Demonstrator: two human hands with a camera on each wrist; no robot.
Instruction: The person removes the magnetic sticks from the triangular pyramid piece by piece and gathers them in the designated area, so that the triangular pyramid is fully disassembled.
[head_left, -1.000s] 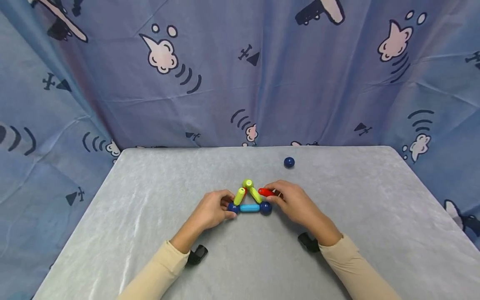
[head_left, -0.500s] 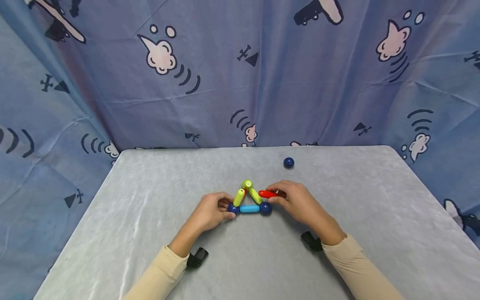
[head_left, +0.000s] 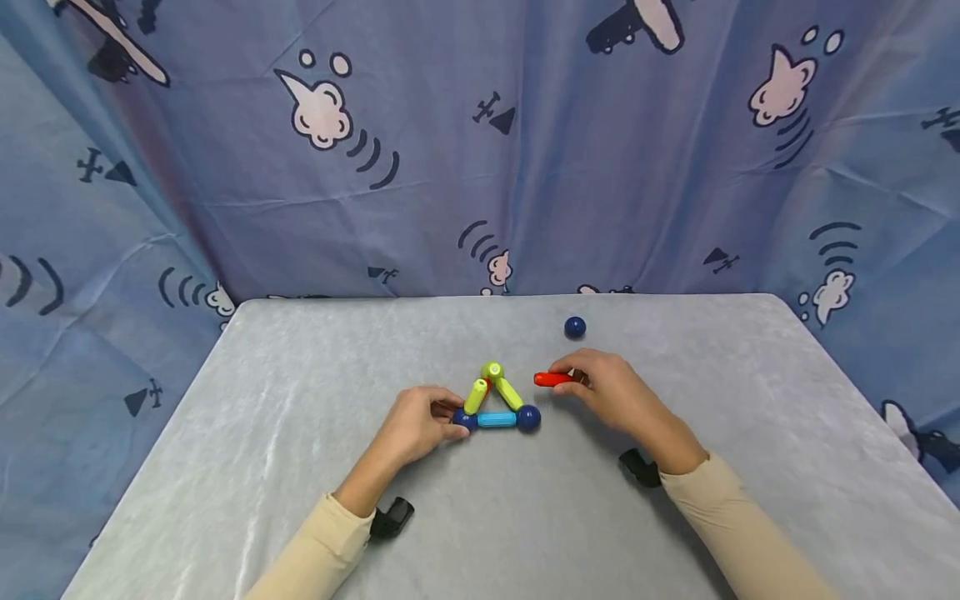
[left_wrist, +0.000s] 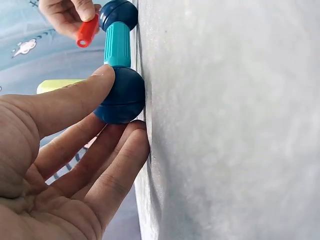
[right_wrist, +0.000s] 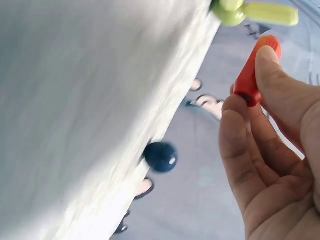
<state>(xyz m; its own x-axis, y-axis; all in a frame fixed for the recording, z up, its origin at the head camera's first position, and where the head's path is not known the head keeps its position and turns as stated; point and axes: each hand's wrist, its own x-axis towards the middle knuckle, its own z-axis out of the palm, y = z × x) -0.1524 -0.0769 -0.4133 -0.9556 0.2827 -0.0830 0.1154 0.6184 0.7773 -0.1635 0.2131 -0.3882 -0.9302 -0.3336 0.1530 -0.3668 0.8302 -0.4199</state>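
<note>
My left hand (head_left: 420, 425) holds the dark blue ball (left_wrist: 121, 95) at the near left corner of a magnetic stick-and-ball triangle, thumb on one side and fingers on the other. A light blue rod (head_left: 497, 420) joins that ball to a second dark blue ball (head_left: 528, 418). At the far corner is a lime green ball (right_wrist: 231, 14). Lime rods (head_left: 509, 394) rise or slant from the corners; a red piece in the triangle is mostly hidden. Right of it, my right hand (head_left: 611, 390) pinches a loose red rod (right_wrist: 255, 72) between thumb and fingers, apart from the triangle.
A loose dark blue ball (head_left: 575, 327) lies near the back of the pale cloth-covered table (head_left: 337, 350), beyond my right hand. Behind the table hangs a blue patterned curtain (head_left: 435, 150). A black wrist camera (head_left: 392, 518) sits under my left wrist.
My right hand has drawn the red rod away from the triangle, to the right and slightly back. My left hand stays on the corner ball.
</note>
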